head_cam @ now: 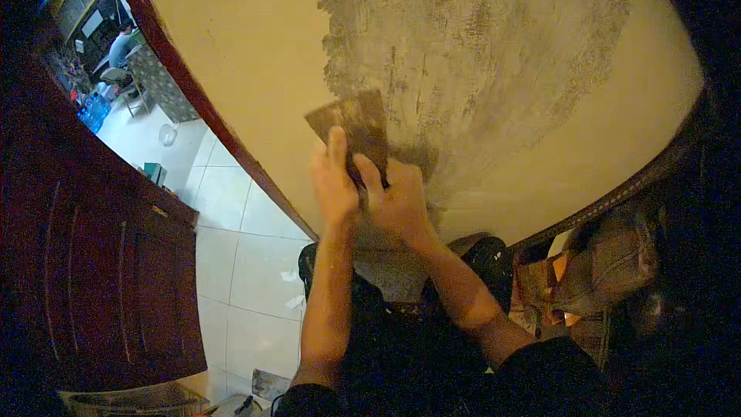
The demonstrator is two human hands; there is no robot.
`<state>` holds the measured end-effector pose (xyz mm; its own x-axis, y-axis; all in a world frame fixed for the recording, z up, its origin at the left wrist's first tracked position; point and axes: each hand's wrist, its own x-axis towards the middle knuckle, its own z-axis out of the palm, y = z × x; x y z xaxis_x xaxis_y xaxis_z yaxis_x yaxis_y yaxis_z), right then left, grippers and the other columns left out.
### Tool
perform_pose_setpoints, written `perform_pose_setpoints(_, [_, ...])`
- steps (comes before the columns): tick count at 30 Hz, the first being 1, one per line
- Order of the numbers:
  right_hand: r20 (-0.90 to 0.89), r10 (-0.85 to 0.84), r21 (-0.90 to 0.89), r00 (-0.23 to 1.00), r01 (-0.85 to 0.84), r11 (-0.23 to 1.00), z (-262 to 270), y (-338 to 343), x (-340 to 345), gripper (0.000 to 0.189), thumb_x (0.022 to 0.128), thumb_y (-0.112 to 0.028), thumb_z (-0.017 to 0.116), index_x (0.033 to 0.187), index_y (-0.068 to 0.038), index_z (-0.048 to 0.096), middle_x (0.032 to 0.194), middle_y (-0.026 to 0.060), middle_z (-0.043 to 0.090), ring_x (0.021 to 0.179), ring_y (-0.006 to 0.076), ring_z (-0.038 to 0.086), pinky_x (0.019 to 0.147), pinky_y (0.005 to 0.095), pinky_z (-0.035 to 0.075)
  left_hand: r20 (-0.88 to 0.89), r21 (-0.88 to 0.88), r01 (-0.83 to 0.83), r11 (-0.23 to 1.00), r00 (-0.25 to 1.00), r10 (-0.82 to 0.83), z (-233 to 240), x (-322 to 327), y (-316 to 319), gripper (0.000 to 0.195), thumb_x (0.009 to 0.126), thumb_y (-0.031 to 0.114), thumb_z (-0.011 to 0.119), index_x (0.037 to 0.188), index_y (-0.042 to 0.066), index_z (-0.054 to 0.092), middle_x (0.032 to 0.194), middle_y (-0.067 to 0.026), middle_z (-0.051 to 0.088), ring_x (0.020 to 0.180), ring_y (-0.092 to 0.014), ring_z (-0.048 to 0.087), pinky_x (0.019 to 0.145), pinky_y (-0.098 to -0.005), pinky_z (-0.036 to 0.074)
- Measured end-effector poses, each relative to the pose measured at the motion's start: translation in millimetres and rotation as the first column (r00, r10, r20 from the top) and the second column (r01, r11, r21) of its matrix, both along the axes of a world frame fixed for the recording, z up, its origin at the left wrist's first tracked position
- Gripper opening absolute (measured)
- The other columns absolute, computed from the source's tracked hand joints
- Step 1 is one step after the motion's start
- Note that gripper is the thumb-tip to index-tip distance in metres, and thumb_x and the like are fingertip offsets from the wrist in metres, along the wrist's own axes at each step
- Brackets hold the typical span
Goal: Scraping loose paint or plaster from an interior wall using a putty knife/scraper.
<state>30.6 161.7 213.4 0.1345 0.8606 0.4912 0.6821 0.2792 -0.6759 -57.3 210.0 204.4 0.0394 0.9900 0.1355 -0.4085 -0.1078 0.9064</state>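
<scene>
Straight ahead is a yellowish painted wall [260, 69] with a wide patch of rough grey plaster [463, 58]. A broad putty knife [362, 121] lies with its blade against the wall at the lower left border of that patch. My left hand [336, 179] grips it from the left, a finger stretched up along the blade. My right hand [399, 197] is closed around its handle from the right, fingers touching the blade's lower part. Both hands hold the same tool, and the handle is mostly hidden between them.
A dark red door [116, 278] stands at the left, beside the wall's red edge trim [214, 127]. Through the doorway show a tiled floor [249, 266], a seated person [121, 46] and blue bottles [94, 113]. Cluttered objects [596, 266] lie at the lower right.
</scene>
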Motion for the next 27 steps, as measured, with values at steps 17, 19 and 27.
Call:
perform_pose_setpoints(17, [-0.129, -0.112, -0.018, 0.985, 0.11, 0.994, -30.0, 6.2, 2.5, 0.028, 0.09, -0.024, 0.057, 0.087, 0.002, 0.063, 0.073, 0.0168, 0.065, 0.064, 0.0309, 0.063, 0.06, 0.0384, 0.046, -0.272, 0.034, -0.002, 0.999, 0.962, 0.011, -7.4, -2.2, -1.3, 0.039, 0.095, 0.034, 0.051, 0.104, -0.003, 0.06, 0.093, -0.0084, 0.064, 0.084, -0.017, 0.056, 0.077, -0.0307, 0.045])
perform_pose_setpoints(19, [-0.192, -0.063, -0.114, 0.979, 0.042, 0.993, -14.8, 4.3, -5.1, 0.027, 0.09, -0.024, 0.057, 0.088, 0.002, 0.063, 0.075, 0.0168, 0.066, 0.066, 0.0317, 0.063, 0.061, 0.0391, 0.047, -0.132, 0.1, -0.02, 0.995, 0.991, 0.033, 9.8, -8.4, 1.4, 0.039, 0.095, 0.034, 0.05, 0.103, -0.003, 0.06, 0.092, -0.0083, 0.064, 0.083, -0.017, 0.056, 0.077, -0.032, 0.045])
perform_pose_setpoints(27, [-0.272, -0.157, 0.038, 0.95, 0.173, 0.984, -75.2, -17.5, -1.5, 0.041, 0.089, -0.036, 0.056, 0.079, 0.003, 0.064, 0.072, 0.0236, 0.063, 0.061, 0.0428, 0.059, 0.059, 0.0502, 0.046, -0.317, -0.109, 0.075, 0.991, 0.943, -0.106, -61.5, -1.5, -9.7, 0.043, 0.093, 0.038, 0.054, 0.105, -0.003, 0.058, 0.094, -0.011, 0.064, 0.084, -0.017, 0.057, 0.078, -0.0322, 0.046])
